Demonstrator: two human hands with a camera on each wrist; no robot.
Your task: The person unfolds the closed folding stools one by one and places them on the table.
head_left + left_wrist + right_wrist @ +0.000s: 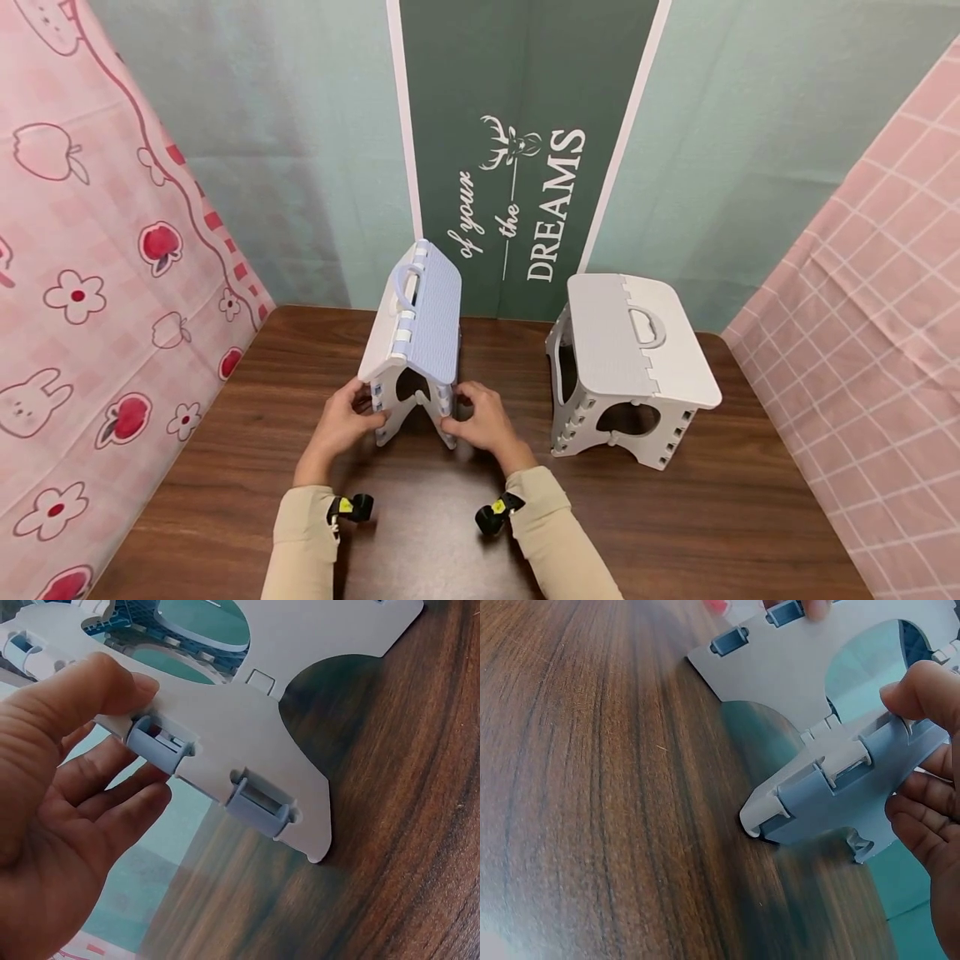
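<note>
A blue and white folding step stool (435, 321) stands partly folded on the wooden table, its two top halves sloping down from a raised middle ridge with a loop handle. My left hand (347, 423) grips its left front leg edge, thumb on the white end panel and fingers round the hinged side, as the left wrist view shows. On the other side my right hand (483, 419) holds the right front leg edge (840, 776) between thumb and fingers. The white end panel (225, 720) is bent inward at its middle hinge.
A second folding stool (622, 342), grey and white, stands fully unfolded to the right on the brown table (420, 533). A green curtain (300, 167) hangs behind the table. Pink patterned cloths (97, 275) border both sides.
</note>
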